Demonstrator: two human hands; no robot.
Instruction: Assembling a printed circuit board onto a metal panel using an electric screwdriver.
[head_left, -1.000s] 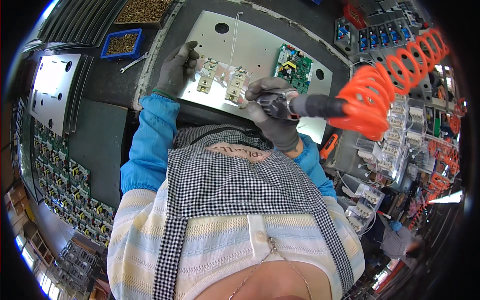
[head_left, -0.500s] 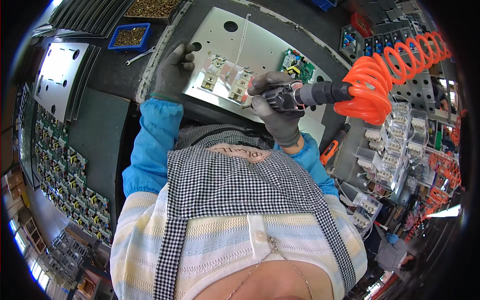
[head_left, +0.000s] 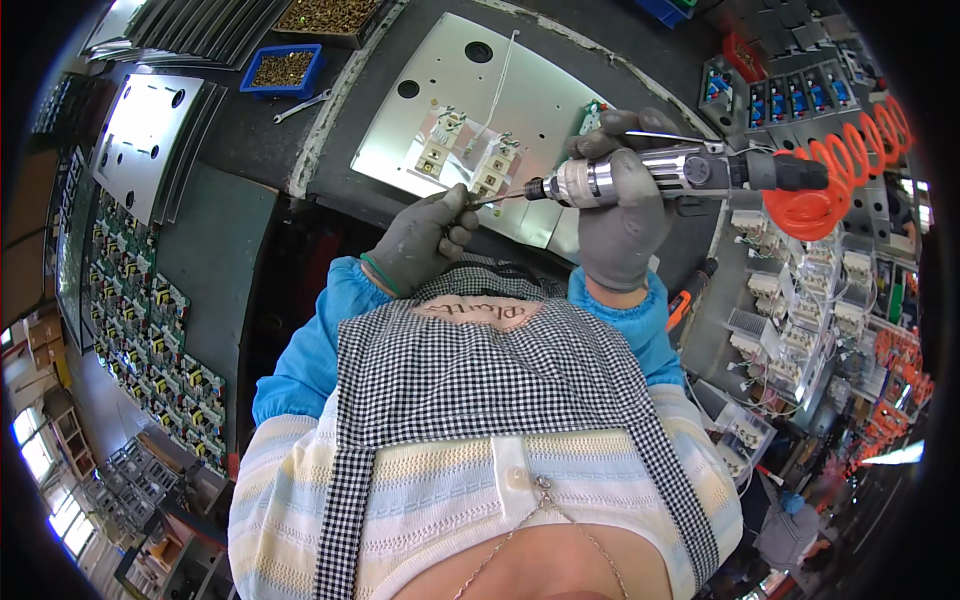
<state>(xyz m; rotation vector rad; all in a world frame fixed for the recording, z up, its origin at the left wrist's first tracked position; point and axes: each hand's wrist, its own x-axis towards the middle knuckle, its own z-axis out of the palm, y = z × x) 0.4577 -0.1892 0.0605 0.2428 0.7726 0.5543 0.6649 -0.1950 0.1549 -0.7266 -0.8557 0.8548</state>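
My right hand [head_left: 625,225] is wrapped round a silver air screwdriver [head_left: 660,175], which lies level with its long bit pointing left. At the bit's tip, the fingers of my left hand [head_left: 425,235] are pinched together; whether a screw is between them is hidden. Both hands wear grey gloves. Just beyond them a shiny metal panel [head_left: 450,75] with round holes lies on the bench. Two pale modules with square metal terminals, a left module [head_left: 432,155] and a right module [head_left: 493,172], sit on it. A white cable [head_left: 497,85] runs up from them. My right hand partly covers a green circuit board [head_left: 590,117].
An orange coiled hose [head_left: 800,200] trails from the screwdriver. At the far left are a blue tray of brass-coloured parts [head_left: 283,72], a wrench [head_left: 300,107] and stacked panels [head_left: 145,140]. Rows of circuit boards [head_left: 150,330] lie left. An orange-handled tool [head_left: 682,305] rests at right.
My left hand has come down and right from the panel's left edge to the bit's tip, its fingers closing. My right hand has shifted right and turned the screwdriver level.
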